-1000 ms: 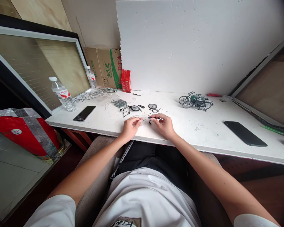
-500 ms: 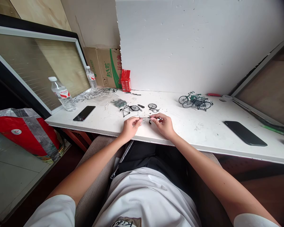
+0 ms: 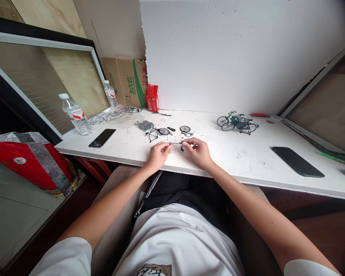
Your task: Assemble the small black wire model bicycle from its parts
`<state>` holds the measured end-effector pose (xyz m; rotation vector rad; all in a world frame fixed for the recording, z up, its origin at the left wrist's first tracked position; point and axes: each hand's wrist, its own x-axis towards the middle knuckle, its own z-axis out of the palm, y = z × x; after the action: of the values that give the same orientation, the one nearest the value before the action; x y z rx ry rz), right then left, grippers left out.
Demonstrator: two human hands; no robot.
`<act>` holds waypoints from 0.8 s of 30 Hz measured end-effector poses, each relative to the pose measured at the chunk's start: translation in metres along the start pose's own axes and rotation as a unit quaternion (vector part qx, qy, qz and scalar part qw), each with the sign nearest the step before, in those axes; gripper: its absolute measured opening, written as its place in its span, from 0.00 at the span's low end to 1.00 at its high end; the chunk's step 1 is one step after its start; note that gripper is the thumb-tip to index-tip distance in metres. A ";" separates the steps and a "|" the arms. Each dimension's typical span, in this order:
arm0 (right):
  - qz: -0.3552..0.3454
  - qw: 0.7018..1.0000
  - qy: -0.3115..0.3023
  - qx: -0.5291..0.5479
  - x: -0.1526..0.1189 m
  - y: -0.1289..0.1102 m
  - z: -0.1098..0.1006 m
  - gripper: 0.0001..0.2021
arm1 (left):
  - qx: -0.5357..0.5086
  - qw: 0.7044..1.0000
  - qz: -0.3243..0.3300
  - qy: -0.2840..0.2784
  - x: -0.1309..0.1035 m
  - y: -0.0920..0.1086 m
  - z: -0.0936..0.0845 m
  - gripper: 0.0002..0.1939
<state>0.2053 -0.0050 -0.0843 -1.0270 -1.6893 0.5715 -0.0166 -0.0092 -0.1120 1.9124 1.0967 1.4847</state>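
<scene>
Near the table's front edge, my left hand and my right hand pinch opposite ends of a thin dark model-bicycle part. It spans the gap between my fingertips, and a small black piece hangs by the right thumb. Its exact kind is too small to make out. Just beyond lie a black model bicycle frame, a spoked wheel and a small dark elongated piece. Tiny loose bits are scattered around them. Two assembled model bicycles stand farther right.
A phone and a water bottle are at left, and a black phone at right. Behind are part sprues, a plastic-bagged green part bundle, a red box and a carton. The white table's front edge borders my lap.
</scene>
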 end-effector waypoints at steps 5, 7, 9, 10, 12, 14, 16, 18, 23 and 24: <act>0.002 1.000 -0.003 0.004 0.000 0.000 0.000 0.18 | -0.004 1.000 -0.002 -0.001 0.000 -0.003 0.001 0.14; 0.003 1.000 -0.004 0.004 0.000 0.000 0.001 0.18 | -0.003 1.000 -0.001 0.000 0.000 -0.003 0.001 0.13; 0.003 1.000 -0.002 0.002 0.000 -0.001 0.001 0.18 | -0.002 1.000 0.000 0.000 0.000 -0.003 0.001 0.13; 0.002 1.000 -0.002 0.001 0.000 -0.002 0.001 0.18 | -0.002 1.000 0.000 0.001 0.000 -0.002 0.001 0.13; -0.003 1.000 0.000 -0.002 0.000 -0.002 0.001 0.18 | -0.001 1.000 0.002 0.001 0.000 -0.001 0.000 0.12; -0.011 1.000 0.003 -0.006 0.000 -0.002 0.001 0.17 | 0.001 1.000 0.005 0.002 0.000 0.000 0.000 0.12; -0.021 1.000 0.006 -0.011 0.000 -0.002 0.001 0.16 | 0.004 1.000 0.008 0.003 -0.001 0.000 0.000 0.12; -0.031 0.999 0.008 -0.014 -0.001 -0.002 0.000 0.15 | 0.007 1.000 0.011 0.004 -0.001 0.000 0.000 0.12; -0.054 0.998 0.011 -0.014 -0.002 -0.005 0.000 0.13 | 0.008 1.000 0.016 0.006 0.000 -0.001 0.000 0.12; -0.061 0.998 0.012 -0.014 -0.003 -0.006 0.000 0.13 | 0.008 1.000 0.016 0.005 0.000 -0.001 0.000 0.12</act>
<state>0.2034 -0.0105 -0.0809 -0.9390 -1.7290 0.4549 -0.0168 -0.0087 -0.1131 1.9432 1.0900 1.5099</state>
